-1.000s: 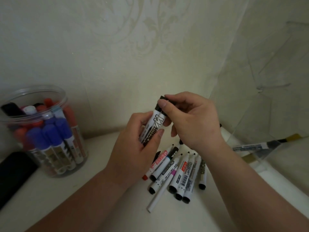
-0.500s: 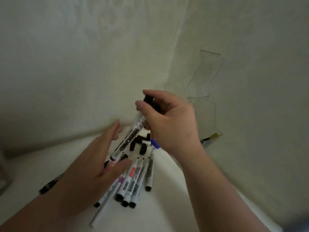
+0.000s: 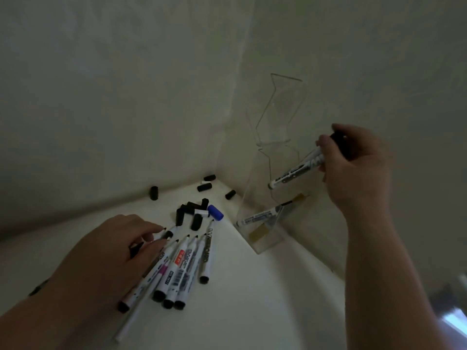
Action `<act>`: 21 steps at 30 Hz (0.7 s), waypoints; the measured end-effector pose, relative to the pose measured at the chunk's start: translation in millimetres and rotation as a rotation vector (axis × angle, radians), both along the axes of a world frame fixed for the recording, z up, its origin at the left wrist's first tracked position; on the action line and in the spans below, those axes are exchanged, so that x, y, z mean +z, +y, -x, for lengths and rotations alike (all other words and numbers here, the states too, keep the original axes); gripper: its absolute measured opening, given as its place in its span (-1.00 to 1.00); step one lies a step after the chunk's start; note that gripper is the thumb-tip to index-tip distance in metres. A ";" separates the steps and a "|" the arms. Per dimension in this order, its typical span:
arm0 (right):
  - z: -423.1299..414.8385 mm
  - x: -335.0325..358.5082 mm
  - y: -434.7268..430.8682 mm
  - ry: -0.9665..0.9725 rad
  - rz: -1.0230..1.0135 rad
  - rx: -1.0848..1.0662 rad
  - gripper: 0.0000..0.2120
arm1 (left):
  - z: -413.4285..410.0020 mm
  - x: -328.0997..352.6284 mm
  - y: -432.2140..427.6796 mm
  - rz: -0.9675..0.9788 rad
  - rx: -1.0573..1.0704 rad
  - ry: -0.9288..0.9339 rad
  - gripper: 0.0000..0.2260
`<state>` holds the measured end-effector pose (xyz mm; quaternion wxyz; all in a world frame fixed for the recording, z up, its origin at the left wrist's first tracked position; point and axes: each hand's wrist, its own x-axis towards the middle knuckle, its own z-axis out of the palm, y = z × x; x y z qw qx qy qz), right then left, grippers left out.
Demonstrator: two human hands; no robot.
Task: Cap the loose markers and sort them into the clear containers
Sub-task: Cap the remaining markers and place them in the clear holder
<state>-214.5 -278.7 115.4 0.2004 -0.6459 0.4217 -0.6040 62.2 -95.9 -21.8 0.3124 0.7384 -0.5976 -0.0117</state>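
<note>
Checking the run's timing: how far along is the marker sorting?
Done: a first marker lies in the clear container. In hand: the right hand holds a capped marker at that container; the left hand rests on the uncapped markers. Left: capping those with the loose caps and sorting them.

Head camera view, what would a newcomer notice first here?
The right hand, raised at the right, holds a marker by its black cap next to the clear container in the corner. Lower left, the left hand rests on loose markers, with scattered caps behind them.
</note>
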 end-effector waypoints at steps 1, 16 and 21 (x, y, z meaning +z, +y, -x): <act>-3.3 -4.3 -1.2 0.099 -0.039 0.010 -0.87 | -0.4 0.3 0.6 0.000 0.003 0.000 -0.77; -82.8 -42.8 55.3 0.617 0.075 0.434 -0.94 | -14.4 5.5 2.0 0.137 0.250 0.077 -0.88; -119.7 -88.4 50.8 1.185 -0.259 0.469 -0.87 | -31.8 9.7 6.9 0.084 0.296 0.087 -0.91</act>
